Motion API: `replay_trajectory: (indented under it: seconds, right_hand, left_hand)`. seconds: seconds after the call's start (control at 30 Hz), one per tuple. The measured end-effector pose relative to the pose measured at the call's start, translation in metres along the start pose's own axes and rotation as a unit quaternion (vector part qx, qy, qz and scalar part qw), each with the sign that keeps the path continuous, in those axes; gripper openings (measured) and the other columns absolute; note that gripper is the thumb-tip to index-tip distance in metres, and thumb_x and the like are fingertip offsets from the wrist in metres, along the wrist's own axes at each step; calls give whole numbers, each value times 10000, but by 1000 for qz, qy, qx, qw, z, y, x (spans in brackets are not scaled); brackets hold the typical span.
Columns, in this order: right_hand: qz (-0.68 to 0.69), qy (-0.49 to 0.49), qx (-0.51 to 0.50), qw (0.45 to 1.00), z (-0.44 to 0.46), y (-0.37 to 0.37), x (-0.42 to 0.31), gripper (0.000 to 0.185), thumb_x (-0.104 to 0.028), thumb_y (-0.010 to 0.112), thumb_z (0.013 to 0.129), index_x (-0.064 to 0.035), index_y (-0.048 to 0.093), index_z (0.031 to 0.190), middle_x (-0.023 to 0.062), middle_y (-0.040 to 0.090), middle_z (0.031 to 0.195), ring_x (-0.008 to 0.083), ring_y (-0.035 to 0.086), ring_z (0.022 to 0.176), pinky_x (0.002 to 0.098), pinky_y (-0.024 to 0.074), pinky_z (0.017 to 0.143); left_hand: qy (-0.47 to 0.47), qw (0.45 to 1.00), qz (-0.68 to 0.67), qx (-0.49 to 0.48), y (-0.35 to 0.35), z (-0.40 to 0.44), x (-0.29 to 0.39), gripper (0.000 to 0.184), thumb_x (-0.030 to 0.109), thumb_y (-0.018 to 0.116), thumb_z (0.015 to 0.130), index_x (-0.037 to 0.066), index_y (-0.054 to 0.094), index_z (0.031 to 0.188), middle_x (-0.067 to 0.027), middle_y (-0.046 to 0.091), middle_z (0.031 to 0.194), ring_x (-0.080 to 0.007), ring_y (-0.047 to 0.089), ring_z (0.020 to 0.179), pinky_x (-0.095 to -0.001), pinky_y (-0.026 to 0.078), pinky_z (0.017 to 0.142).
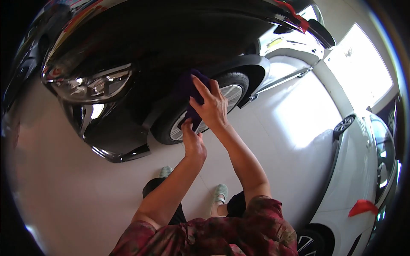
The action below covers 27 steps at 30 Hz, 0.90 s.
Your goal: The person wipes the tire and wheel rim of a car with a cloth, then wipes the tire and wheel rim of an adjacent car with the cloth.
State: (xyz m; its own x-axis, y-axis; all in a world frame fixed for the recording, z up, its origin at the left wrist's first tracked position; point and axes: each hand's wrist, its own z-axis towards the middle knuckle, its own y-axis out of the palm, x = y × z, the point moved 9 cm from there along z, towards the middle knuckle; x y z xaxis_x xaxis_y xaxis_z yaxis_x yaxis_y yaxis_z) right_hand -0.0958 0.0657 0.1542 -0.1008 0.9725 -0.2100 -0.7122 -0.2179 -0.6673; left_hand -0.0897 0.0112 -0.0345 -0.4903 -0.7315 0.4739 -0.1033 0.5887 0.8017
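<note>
A dark purple cloth (197, 85) lies between my hands and the black car (171, 42), by the fender above the front wheel (232, 91). My right hand (210, 102) presses on the cloth with its fingers spread. Lower and to the left, my left hand (192, 138) grips the bottom end of the cloth between thumb and fingers, in front of the wheel's spokes. The cloth hides part of the tyre and the wheel arch.
The car's headlight (96, 85) and front bumper are at the left. A white car (350, 170) with a red ribbon (363, 208) stands at the right. Pale floor tiles (273, 145) stretch between the cars. My feet in green shoes are below my hands.
</note>
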Motion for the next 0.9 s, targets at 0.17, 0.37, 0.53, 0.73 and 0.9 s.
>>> replay_trajectory:
  seconds: [0.17,0.37,0.53,0.73,0.9]
  right_hand:
    - [73,131,136,979,22,-41,89,582,-140,718,786,-87,542,1338,150,592,1252,311,604,1131,362,471,970]
    - [98,298,247,917,22,-58,261,565,-217,695,803,-113,536,1335,172,661,1142,341,627,1062,388,475,930]
    - [280,412,241,833,-5,-13,367,504,-199,682,802,-53,576,1272,145,682,1080,256,643,981,353,495,864]
    - [229,356,-49,905,-44,27,281,590,-243,751,774,-49,574,1302,129,687,1045,203,642,923,325,507,832]
    - [245,207,-226,920,-91,-15,98,656,-299,749,819,-48,495,1370,155,597,1267,251,605,1123,356,477,969]
  left_hand:
    - [-2,998,67,7,5,-14,15,554,344,468,974,68,359,1442,-111,47,1614,-214,-74,1491,-417,23,1200]
    - [-36,997,58,-22,2,-16,1,481,316,494,967,89,440,1387,-178,-85,1601,-225,-175,1475,-422,29,1200]
    - [-53,997,55,-33,4,-12,-8,425,302,515,956,114,497,1336,-159,-34,1600,-224,-148,1478,-434,24,1191]
    - [-46,988,124,-84,8,-4,-19,447,317,572,932,128,498,1330,-47,274,1527,-185,85,1444,-438,28,1168]
    - [-23,970,220,-105,44,-29,-9,547,426,597,938,68,501,1341,-46,509,1339,-145,409,1276,-286,286,1069]
